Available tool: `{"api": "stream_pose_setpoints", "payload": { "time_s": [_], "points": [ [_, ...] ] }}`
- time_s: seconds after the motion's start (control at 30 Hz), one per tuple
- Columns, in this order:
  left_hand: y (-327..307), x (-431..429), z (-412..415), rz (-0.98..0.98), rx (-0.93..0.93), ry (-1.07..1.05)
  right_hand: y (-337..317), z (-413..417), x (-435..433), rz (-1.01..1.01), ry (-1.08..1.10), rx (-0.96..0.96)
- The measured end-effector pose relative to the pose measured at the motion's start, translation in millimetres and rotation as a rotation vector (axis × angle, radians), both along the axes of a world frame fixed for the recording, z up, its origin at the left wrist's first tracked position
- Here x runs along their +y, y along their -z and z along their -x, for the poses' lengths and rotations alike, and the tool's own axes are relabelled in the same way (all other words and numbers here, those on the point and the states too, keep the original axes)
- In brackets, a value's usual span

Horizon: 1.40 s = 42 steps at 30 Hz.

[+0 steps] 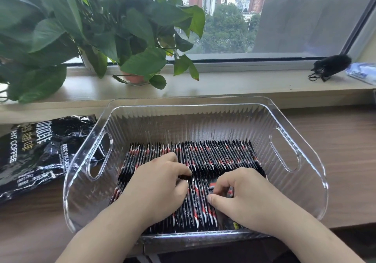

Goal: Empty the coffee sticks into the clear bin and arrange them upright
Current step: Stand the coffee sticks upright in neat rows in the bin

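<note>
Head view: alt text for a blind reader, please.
The left hand and right hand pinch black-and-red coffee sticks standing in rows inside a clear bin. A crumpled black coffee bag lies left of it; potted plants sit on the windowsill.

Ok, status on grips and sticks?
Left grip and right grip pinch front sticks. Back row upright in bin. Bag left of bin, nothing blocking.

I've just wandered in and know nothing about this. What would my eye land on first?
The clear bin in the middle draws the eye first, packed with rows of black-and-red coffee sticks standing on edge. The left hand and right hand reach into it, fingers curled among the near row. A crumpled black coffee bag lies left of the bin, and leafy plants crowd the windowsill behind.
</note>
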<state>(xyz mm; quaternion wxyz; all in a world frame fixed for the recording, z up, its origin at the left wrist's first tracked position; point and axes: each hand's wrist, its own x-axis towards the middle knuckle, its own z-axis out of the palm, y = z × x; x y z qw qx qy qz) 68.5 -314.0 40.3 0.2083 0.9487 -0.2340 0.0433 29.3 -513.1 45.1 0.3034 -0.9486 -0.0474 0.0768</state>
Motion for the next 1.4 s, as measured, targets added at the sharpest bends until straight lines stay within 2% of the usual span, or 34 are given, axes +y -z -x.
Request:
{"api": "stream_pose_setpoints", "payload": {
  "time_s": [0.23, 0.5, 0.73, 0.9, 1.0, 1.17, 1.4],
  "points": [
    [0.0, 3.3, -3.6, -0.015, -0.053, -0.089, -1.2, -0.7, 0.2, 0.015, 0.006, -0.025],
    [-0.5, 3.4, -2.1, 0.001, -0.06, 0.011, -1.3, -0.4, -0.2, -0.018, 0.003, -0.069],
    [-0.4, 3.1, -3.4, -0.04, -0.036, -0.018, -2.1, -1.6, -0.2, -0.026, 0.004, -0.044],
    [-0.6, 2.7, -1.8, 0.002, -0.077, 0.083, -1.7, -0.8, -1.8, -0.047, -0.002, -0.031],
    [0.7, 1.2, -0.5, 0.022, 0.012, 0.199, -0.4, -0.7, -1.7, -0.068, 0.008, -0.032],
    [2.0, -2.9, 0.8, -0.117, 0.128, 0.285, -2.1, -0.5, -1.0, -0.065, 0.023, -0.012],
    [-1.5, -5.4, 1.6, -0.234, 0.121, 0.331, -3.1, -0.1, 0.0, -0.052, 0.006, 0.022]
  ]
}}
